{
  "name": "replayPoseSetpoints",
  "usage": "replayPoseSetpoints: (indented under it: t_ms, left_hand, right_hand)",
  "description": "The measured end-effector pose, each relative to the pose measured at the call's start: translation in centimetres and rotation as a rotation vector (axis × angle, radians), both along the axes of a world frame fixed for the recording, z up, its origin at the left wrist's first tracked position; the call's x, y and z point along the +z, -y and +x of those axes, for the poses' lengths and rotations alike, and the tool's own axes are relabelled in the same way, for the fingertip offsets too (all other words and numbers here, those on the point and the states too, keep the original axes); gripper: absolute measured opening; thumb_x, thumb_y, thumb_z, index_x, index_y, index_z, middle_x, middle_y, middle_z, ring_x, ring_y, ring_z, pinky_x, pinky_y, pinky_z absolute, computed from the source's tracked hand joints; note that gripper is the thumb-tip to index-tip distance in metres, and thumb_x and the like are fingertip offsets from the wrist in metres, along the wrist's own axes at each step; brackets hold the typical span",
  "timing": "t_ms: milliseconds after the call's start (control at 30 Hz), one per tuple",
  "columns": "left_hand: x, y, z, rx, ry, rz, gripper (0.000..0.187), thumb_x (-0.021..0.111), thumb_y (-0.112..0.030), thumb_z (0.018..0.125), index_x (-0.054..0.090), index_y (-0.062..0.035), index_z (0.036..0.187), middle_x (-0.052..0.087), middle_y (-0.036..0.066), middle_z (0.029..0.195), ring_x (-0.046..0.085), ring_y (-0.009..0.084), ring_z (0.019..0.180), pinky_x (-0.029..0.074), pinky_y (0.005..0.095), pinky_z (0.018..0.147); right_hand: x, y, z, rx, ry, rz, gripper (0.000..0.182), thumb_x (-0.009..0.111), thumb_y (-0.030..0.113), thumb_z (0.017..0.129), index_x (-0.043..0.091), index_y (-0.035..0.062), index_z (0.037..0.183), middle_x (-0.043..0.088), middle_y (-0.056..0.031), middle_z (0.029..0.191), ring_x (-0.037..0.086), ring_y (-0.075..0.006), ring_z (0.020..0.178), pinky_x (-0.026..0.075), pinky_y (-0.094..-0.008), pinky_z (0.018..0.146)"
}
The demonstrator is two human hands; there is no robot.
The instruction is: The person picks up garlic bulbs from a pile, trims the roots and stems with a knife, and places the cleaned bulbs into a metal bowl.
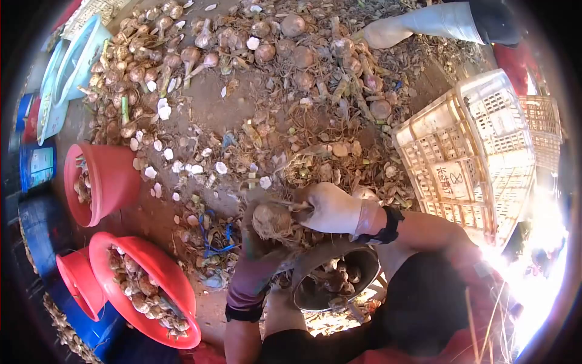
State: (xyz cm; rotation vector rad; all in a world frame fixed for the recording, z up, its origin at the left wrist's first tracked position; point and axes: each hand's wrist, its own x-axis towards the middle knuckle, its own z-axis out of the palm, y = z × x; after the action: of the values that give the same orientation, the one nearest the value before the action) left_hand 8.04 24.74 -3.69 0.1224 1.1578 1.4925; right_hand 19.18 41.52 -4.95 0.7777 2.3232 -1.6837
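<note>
My left hand (259, 258), in a dark purplish glove, is closed around a garlic bulb (271, 221) with its roots and dry skin showing. My right hand (330, 209), in a pale glove with a black wrist strap, is closed beside the bulb. A small dark thing sticks out of its fingers towards the bulb; what kind it is, I cannot make out. Just below both hands, between my legs, a dark bucket (298, 294) holds several garlic bulbs (336, 278).
Garlic bulbs (191, 56) and dry scraps cover the ground ahead. At left stand a pink bucket (118, 176) and a red basin (187, 297) holding garlic. A plastic crate (464, 145) leans at right. Another person's gloved hand (385, 33) reaches in at top right.
</note>
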Motion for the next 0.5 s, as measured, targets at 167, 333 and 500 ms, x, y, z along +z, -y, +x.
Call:
replayPoseSetpoints:
  t_ms: [167,333,500]
  left_hand:
    - [-2.8,1.9,-0.5,-0.003,-0.195,-0.017,0.069,0.064,0.005,0.075,0.037,-0.0047,0.137,0.053,0.009,0.124,0.055,0.0200,0.107,0.048,0.0321,0.090]
    - [-4.7,3.6,-1.4,-0.509,-1.383,0.017,0.053,0.070,-0.003,0.078,0.045,-0.0036,0.124,0.055,0.011,0.123,0.058,0.0190,0.105,0.050,0.0319,0.084]
    - [-2.9,2.7,-0.3,-0.458,-1.605,0.113,0.042,0.070,-0.008,0.082,0.049,-0.0024,0.118,0.061,0.011,0.111,0.061,0.0184,0.096,0.051,0.0309,0.079]
  right_hand:
    - [0.2,-0.4,0.8,-0.023,-0.092,0.101,0.024,0.061,0.026,0.081,0.063,0.0022,0.083,0.059,-0.0211,0.068,0.059,-0.0393,0.065,0.047,-0.0453,0.060]
    - [3.6,0.2,1.4,0.289,-0.123,0.364,0.021,0.064,0.028,0.077,0.063,0.0079,0.085,0.060,-0.0155,0.064,0.060,-0.0362,0.062,0.048,-0.0454,0.056]
    - [4.0,0.9,1.5,0.337,-0.100,0.416,0.021,0.064,0.027,0.075,0.063,0.0106,0.089,0.060,-0.0133,0.064,0.061,-0.0341,0.062,0.049,-0.0455,0.056]
